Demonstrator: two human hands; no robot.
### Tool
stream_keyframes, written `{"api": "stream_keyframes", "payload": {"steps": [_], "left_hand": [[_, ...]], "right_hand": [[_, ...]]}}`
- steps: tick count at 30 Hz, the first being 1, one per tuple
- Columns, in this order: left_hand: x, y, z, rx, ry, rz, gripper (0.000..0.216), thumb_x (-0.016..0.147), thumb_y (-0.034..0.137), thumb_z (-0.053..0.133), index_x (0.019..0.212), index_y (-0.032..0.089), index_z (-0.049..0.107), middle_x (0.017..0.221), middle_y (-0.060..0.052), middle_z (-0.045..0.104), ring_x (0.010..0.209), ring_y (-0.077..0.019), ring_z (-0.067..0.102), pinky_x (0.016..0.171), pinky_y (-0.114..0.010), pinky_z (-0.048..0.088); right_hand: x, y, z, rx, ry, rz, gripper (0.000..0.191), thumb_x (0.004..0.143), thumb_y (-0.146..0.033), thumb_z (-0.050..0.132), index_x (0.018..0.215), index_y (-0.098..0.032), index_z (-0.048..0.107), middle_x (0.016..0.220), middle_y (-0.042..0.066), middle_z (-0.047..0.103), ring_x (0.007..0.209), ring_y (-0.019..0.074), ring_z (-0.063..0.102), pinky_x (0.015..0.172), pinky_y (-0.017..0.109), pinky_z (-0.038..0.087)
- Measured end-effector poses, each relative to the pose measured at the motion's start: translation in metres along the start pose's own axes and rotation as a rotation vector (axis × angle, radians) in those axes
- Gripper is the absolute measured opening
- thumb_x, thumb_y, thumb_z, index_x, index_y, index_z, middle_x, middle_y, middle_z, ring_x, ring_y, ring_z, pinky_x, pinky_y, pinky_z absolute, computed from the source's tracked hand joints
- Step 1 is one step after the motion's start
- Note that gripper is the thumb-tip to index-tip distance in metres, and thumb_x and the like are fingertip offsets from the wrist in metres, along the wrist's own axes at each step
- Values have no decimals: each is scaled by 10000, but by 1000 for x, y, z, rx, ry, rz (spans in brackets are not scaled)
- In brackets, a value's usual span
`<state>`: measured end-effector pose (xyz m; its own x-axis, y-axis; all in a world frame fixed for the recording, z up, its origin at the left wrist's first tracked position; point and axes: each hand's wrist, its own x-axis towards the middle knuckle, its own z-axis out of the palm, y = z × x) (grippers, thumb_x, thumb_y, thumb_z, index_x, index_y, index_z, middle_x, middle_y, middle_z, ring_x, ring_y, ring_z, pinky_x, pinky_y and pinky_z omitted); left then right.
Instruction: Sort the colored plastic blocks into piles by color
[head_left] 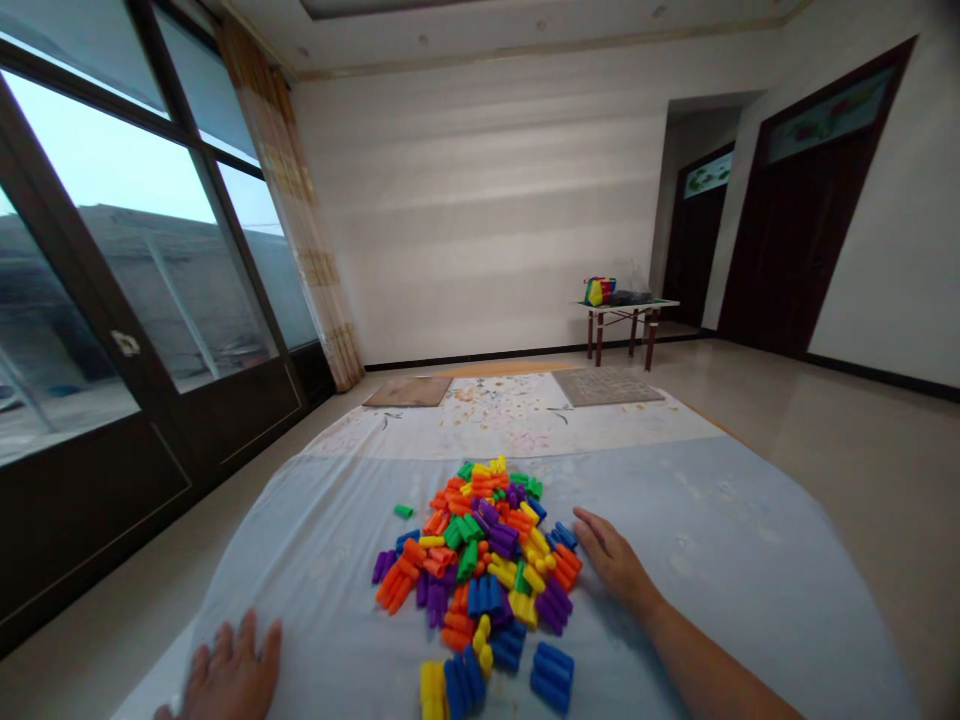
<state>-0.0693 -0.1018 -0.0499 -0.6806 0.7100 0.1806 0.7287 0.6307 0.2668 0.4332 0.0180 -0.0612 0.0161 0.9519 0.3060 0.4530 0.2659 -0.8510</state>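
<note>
A heap of plastic tube-shaped building pieces (487, 535) in orange, green, purple, yellow and blue lies on a light blue cloth (322, 560). My left hand (232, 668) rests at the lower left, fingers spread and holding nothing, well apart from the heap. On the heap's right side is my right hand (613, 560), its fingers stretched forward near some blue pieces (562, 537) and orange pieces (566, 567); it appears to hold nothing. Closest to me lie a blue piece (552, 677) and a yellow piece (433, 690). One green piece (403, 511) sits alone at the left.
Beyond the blue cloth is a white flowered cloth (510, 415) with a brown mat (409, 391) and a grey-brown mat (607, 387). A small table (667, 304) with a colourful bag (600, 291) stands by the far wall. Glass doors (142, 260) line the left.
</note>
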Motion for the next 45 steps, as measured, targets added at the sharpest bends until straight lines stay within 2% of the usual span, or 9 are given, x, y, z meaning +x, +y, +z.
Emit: {"api": "stream_keyframes", "payload": {"steps": [7, 11, 13, 16, 19, 23, 28, 36, 45], "left_hand": [[5, -14, -3, 75, -91, 27, 790, 715, 494, 345, 1430, 162, 285, 1456, -165, 348, 1377, -314, 227, 1097, -576, 136], [-5, 19, -11, 85, -89, -77, 773, 769, 539, 239, 1396, 101, 345, 1452, -201, 334, 1362, -373, 231, 1075, -634, 121], [-23, 49, -17, -27, -100, 78, 750, 801, 521, 182, 1389, 87, 349, 1444, -175, 357, 1346, -308, 294, 1108, -539, 182], [-58, 91, -28, -254, -242, 397, 813, 777, 623, 296, 1415, 119, 296, 1416, -150, 385, 1306, -250, 367, 1108, -421, 267], [-89, 117, -41, -292, -376, 539, 814, 726, 667, 449, 1406, 233, 337, 1436, -113, 361, 1271, -268, 415, 1087, -442, 311], [-120, 135, -55, -194, -583, 596, 927, 629, 575, 648, 1430, 282, 284, 1493, -98, 276, 1315, -298, 360, 1087, -429, 310], [-144, 154, -58, -119, -775, 651, 934, 564, 298, 691, 1417, 284, 312, 1470, -72, 323, 1325, -268, 347, 1098, -356, 279], [-131, 169, -36, -467, -614, 683, 563, 646, 265, 606, 1202, 191, 557, 1157, -101, 579, 1096, -233, 521, 1007, -375, 375], [-98, 220, -13, -700, -210, 659, 569, 648, 286, 609, 1199, 172, 526, 1212, -116, 553, 1177, -239, 480, 1052, -440, 350]], "right_hand": [[-8, 3, -11, 11, 23, 52, 523, 848, -543, 404, 1143, -175, 632, 1202, 121, 627, 1167, 268, 546, 1055, 426, 386], [-9, 1, -10, -8, 15, 18, 534, 865, -530, 390, 1165, -148, 612, 1194, 143, 617, 1152, 263, 545, 1044, 414, 389], [-11, -5, -10, -32, -17, -36, 532, 861, -526, 415, 1188, -148, 596, 1193, 148, 607, 1145, 264, 541, 1028, 414, 396], [-15, -19, -15, -80, -157, -140, 589, 801, -550, 531, 1249, -169, 559, 1242, 140, 568, 1172, 267, 511, 1035, 406, 378], [-25, -36, -24, -122, -332, -168, 804, 648, -593, 680, 1328, -202, 502, 1327, 130, 498, 1198, 286, 493, 1034, 388, 376], [-44, -56, -28, -185, -500, -143, 1103, 439, -574, 800, 1417, -297, 372, 1479, 103, 323, 1274, 352, 416, 1041, 423, 363], [-57, -80, -10, -353, -752, -189, 1199, 412, -477, 836, 1455, -282, 278, 1540, 109, 186, 1365, 372, 253, 1095, 449, 270], [-43, -96, 7, -407, -764, -247, 938, 564, -263, 762, 1416, -197, 374, 1471, 164, 321, 1280, 326, 416, 1053, 381, 339], [-10, -99, 38, -242, -406, -286, 697, 687, -231, 715, 1336, -173, 469, 1390, 155, 420, 1261, 285, 440, 1052, 412, 366]]}}
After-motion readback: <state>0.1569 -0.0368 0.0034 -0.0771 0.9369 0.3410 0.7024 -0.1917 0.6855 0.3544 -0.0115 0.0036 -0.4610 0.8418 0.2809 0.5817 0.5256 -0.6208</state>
